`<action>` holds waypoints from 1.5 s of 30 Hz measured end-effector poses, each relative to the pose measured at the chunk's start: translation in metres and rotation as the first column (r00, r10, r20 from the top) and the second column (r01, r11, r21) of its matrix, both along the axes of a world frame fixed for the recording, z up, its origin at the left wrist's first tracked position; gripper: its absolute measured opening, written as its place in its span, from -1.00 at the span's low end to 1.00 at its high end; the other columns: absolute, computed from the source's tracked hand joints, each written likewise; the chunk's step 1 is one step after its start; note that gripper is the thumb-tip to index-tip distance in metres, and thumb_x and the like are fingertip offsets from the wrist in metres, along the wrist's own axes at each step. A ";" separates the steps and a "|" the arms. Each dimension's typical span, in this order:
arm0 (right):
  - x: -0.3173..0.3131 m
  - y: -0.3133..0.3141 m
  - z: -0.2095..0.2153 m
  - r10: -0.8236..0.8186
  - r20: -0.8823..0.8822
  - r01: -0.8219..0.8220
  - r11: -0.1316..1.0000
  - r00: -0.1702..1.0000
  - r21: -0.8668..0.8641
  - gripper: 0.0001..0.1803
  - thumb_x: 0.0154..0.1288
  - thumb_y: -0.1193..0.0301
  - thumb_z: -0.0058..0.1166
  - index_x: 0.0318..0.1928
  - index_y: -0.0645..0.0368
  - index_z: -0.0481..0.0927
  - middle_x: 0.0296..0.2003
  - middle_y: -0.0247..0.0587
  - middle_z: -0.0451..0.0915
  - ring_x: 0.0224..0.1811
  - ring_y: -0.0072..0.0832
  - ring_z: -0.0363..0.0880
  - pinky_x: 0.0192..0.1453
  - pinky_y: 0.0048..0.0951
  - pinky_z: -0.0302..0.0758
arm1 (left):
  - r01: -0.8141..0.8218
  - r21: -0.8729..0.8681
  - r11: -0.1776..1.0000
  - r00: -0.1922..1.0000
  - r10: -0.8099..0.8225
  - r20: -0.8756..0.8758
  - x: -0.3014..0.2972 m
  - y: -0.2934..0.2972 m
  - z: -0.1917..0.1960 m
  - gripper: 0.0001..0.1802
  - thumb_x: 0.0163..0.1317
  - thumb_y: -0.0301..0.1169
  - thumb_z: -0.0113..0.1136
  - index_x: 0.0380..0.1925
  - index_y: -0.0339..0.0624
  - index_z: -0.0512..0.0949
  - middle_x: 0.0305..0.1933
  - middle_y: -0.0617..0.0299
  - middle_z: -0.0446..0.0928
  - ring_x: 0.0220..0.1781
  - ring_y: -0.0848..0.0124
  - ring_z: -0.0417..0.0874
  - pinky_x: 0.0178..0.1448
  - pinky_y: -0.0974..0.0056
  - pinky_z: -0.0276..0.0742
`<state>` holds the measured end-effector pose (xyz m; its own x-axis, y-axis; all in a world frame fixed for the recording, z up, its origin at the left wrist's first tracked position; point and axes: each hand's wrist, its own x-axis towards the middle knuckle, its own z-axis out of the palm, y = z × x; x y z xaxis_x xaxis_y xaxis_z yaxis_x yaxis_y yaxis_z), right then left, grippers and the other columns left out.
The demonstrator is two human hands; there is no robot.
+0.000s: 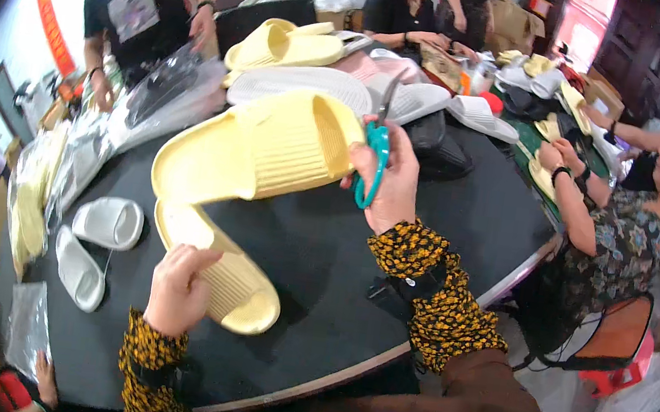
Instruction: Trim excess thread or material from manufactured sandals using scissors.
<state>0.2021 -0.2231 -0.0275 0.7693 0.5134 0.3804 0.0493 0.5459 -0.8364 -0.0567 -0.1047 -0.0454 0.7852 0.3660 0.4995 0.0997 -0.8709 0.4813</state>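
My right hand (388, 176) is closed round a pair of scissors (374, 162) with teal handles, the blades pointing up and away. Its thumb and fingertips also grip the toe end of a large yellow slipper (258, 147), which has a ribbed strap. A second yellow slipper (240, 286) sits below it, its heel end overlapped by the first. My left hand (181, 288) is closed beside this second slipper, its fingers curled near the strap. Whatever it pinches, if anything, is too small to make out.
A pair of small light-grey slippers (107, 222) rests at the left of the dark table (332, 315). Slippers are heaped at the far side, near a black slipper (446, 146). Plastic bags (142, 110) line the left edge. Several people work around the table.
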 end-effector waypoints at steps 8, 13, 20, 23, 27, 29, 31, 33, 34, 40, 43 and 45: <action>0.020 -0.010 0.003 0.039 0.079 -0.032 0.995 0.996 -0.095 -0.57 0.12 0.46 0.14 0.01 0.27 0.38 -0.44 -0.38 0.44 -0.56 -0.72 0.38 -0.56 -0.66 0.35 | 0.251 0.313 0.916 0.962 -0.201 -0.182 -0.010 -0.012 0.016 -0.83 -0.33 -0.60 0.11 -0.65 -0.09 0.54 -0.54 0.29 0.46 -0.35 0.27 0.43 -0.15 0.13 0.32; 0.029 -0.004 -0.014 0.217 0.080 -0.182 0.931 0.973 -0.315 -0.56 0.10 0.42 0.15 0.00 0.30 0.40 -0.44 -0.30 0.52 -0.57 -0.69 0.40 -0.60 -0.62 0.34 | 0.249 0.318 0.915 0.965 -0.206 -0.162 -0.017 -0.006 -0.001 -0.84 -0.31 -0.62 0.14 -0.65 -0.10 0.51 -0.45 0.31 0.47 -0.21 0.27 0.46 -0.03 0.12 0.33; 0.016 0.004 -0.041 0.387 0.092 -0.286 0.803 0.917 -0.523 -0.52 0.08 0.41 0.15 0.02 0.33 0.37 -0.44 -0.21 0.54 -0.61 -0.63 0.43 -0.66 -0.59 0.36 | 0.096 0.210 0.973 0.995 -0.089 -0.042 -0.022 -0.011 -0.011 -0.74 -0.19 -0.71 0.04 -0.43 -0.19 0.49 -0.20 0.12 0.47 -0.09 0.13 0.46 -0.01 0.12 0.33; 0.015 0.005 -0.054 0.383 0.140 -0.230 0.768 0.913 -0.598 -0.47 0.04 0.42 0.19 0.03 0.36 0.37 -0.37 -0.16 0.56 -0.44 -0.54 0.52 -0.43 -0.50 0.50 | 0.019 0.176 0.984 0.997 -0.006 -0.072 -0.029 -0.008 -0.017 -0.71 -0.10 -0.67 0.06 -0.29 -0.22 0.48 -0.08 0.02 0.44 -0.02 0.06 0.43 0.06 0.10 0.32; 0.018 0.004 -0.057 0.357 0.091 -0.216 0.729 0.930 -0.649 -0.48 0.03 0.41 0.21 0.01 0.37 0.39 -0.30 -0.08 0.58 -0.30 -0.50 0.55 -0.23 -0.48 0.51 | -0.140 0.124 0.982 0.956 0.167 -0.241 -0.061 -0.002 -0.027 -0.57 -0.01 -0.55 0.11 -0.05 -0.28 0.39 0.12 -0.12 0.32 0.15 -0.03 0.33 0.21 0.06 0.23; 0.020 0.006 -0.063 0.327 0.139 -0.168 0.751 0.935 -0.639 -0.48 0.03 0.41 0.22 0.00 0.36 0.40 -0.29 -0.08 0.59 -0.29 -0.48 0.56 -0.20 -0.46 0.50 | -0.205 0.071 0.976 0.900 0.216 -0.379 -0.083 0.000 -0.032 -0.38 0.04 -0.45 0.17 0.13 -0.34 0.24 0.20 -0.20 0.24 0.23 -0.06 0.25 0.27 0.03 0.17; 0.024 0.008 -0.073 0.289 0.181 -0.116 0.770 0.940 -0.627 -0.49 0.02 0.40 0.22 -0.01 0.35 0.41 -0.29 -0.07 0.59 -0.27 -0.46 0.57 -0.17 -0.45 0.50 | -0.237 -0.006 0.972 0.880 0.212 -0.424 -0.096 -0.006 -0.039 -0.34 0.03 -0.42 0.20 0.15 -0.34 0.21 0.20 -0.20 0.25 0.23 -0.06 0.25 0.28 0.04 0.17; 0.025 0.012 -0.085 0.188 0.364 0.063 0.815 0.912 -0.577 -0.53 0.02 0.40 0.21 -0.03 0.32 0.43 -0.26 -0.01 0.60 -0.24 -0.31 0.61 -0.14 -0.36 0.51 | -0.314 -0.200 0.928 0.845 0.177 -0.505 -0.109 -0.007 -0.046 -0.15 -0.05 -0.30 0.33 0.20 -0.35 0.13 0.19 -0.20 0.25 0.23 -0.06 0.26 0.30 0.04 0.15; 0.026 0.014 -0.091 0.183 0.362 0.065 0.814 0.914 -0.577 -0.53 0.02 0.40 0.21 -0.03 0.32 0.43 -0.26 -0.01 0.60 -0.24 -0.31 0.61 -0.14 -0.36 0.51 | -0.310 -0.200 0.930 0.844 0.172 -0.507 -0.108 -0.009 -0.044 -0.15 -0.05 -0.30 0.33 0.20 -0.35 0.13 0.19 -0.20 0.25 0.23 -0.06 0.26 0.30 0.04 0.15; -0.006 0.013 -0.087 0.365 0.613 0.169 0.749 0.701 -0.640 -0.61 0.05 0.32 0.11 -0.09 0.18 0.45 -0.35 0.12 0.57 -0.23 0.00 0.55 -0.17 -0.15 0.47 | -0.272 -0.280 0.921 0.812 0.063 -0.580 -0.101 -0.019 -0.032 -0.01 -0.23 -0.27 0.46 0.20 -0.33 0.12 0.16 -0.12 0.28 0.23 0.00 0.26 0.28 0.07 0.19; -0.008 0.010 -0.078 0.370 0.618 0.178 0.743 0.694 -0.645 -0.61 0.06 0.30 0.12 -0.08 0.16 0.44 -0.35 0.11 0.58 -0.24 0.00 0.55 -0.19 -0.16 0.48 | -0.268 -0.306 0.914 0.833 0.060 -0.550 -0.105 -0.014 -0.041 0.01 -0.26 -0.26 0.47 0.20 -0.33 0.12 0.14 -0.12 0.30 0.21 0.01 0.27 0.27 0.07 0.20; -0.005 0.008 -0.076 0.367 0.623 0.173 0.753 0.691 -0.635 -0.61 0.07 0.33 0.12 -0.07 0.15 0.44 -0.33 0.09 0.58 -0.23 -0.02 0.56 -0.19 -0.17 0.48 | -0.226 -0.277 0.934 0.847 0.048 -0.529 -0.105 -0.015 -0.044 0.02 -0.27 -0.27 0.47 0.20 -0.33 0.11 0.12 -0.12 0.31 0.20 0.01 0.28 0.26 0.07 0.21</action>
<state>0.1971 -0.2149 -0.1035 0.3531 0.8764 0.3273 0.7159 -0.0279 -0.6976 -0.1616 -0.1197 -0.0897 0.8229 0.5561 -0.1164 0.5126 -0.6384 0.5741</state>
